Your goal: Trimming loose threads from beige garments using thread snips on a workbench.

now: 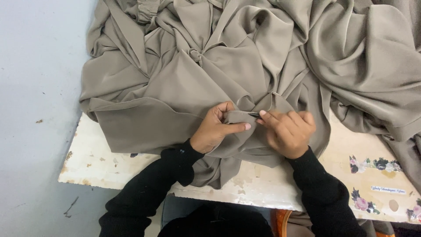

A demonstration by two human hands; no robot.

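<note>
A large heap of taupe fabric [245, 57] lies crumpled over a worn white table [96, 162]. My left hand [215, 129] pinches a folded edge of the fabric between thumb and fingers. My right hand [287, 131] is curled beside it, holding a small dark pointed tool [254, 115] whose tip touches that same fold. Both arms are in black sleeves. What kind of tool it is cannot be told; most of it is hidden in the hand.
The table has chipped paint and a front edge near my body. Flower stickers [366, 164] and a small hole [394, 205] mark its right part. A pale grey floor [35, 87] lies to the left. An orange object [280, 219] shows below the table edge.
</note>
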